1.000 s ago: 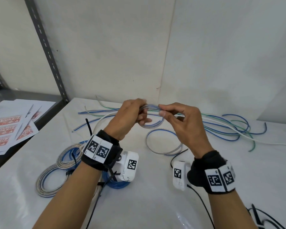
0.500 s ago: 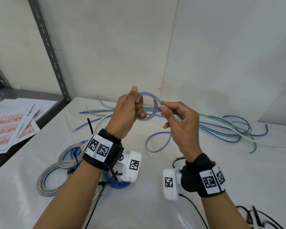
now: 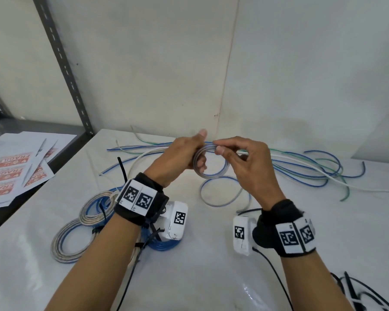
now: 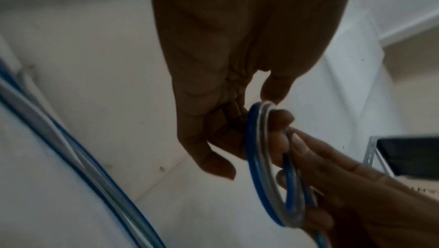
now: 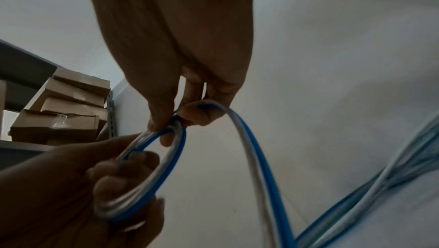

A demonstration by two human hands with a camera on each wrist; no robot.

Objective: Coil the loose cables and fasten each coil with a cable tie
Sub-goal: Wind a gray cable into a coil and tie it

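A small coil of clear-and-blue twin cable (image 3: 212,175) is held above the white table (image 3: 211,277). My left hand (image 3: 197,157) grips the coil's left side, fingers curled through it; in the left wrist view the coil (image 4: 257,160) passes under the left hand (image 4: 249,135). My right hand (image 3: 220,151) pinches the cable at the coil's top, and in the right wrist view the right hand (image 5: 177,120) holds it where the coil (image 5: 164,165) meets the trailing length (image 5: 259,158). That tail (image 3: 222,204) loops on the table below.
Tied coils (image 3: 94,209) lie at the left with a blue coil (image 3: 164,244) under my left wrist. Loose cables (image 3: 312,173) spread to the right. Black cable ties (image 3: 122,169) lie left and at the bottom right (image 3: 350,290). Papers (image 3: 9,173) sit on the left shelf.
Both hands have come down a little with the coil. My right hand has brought the cable round to the coil's top, close against the left hand.
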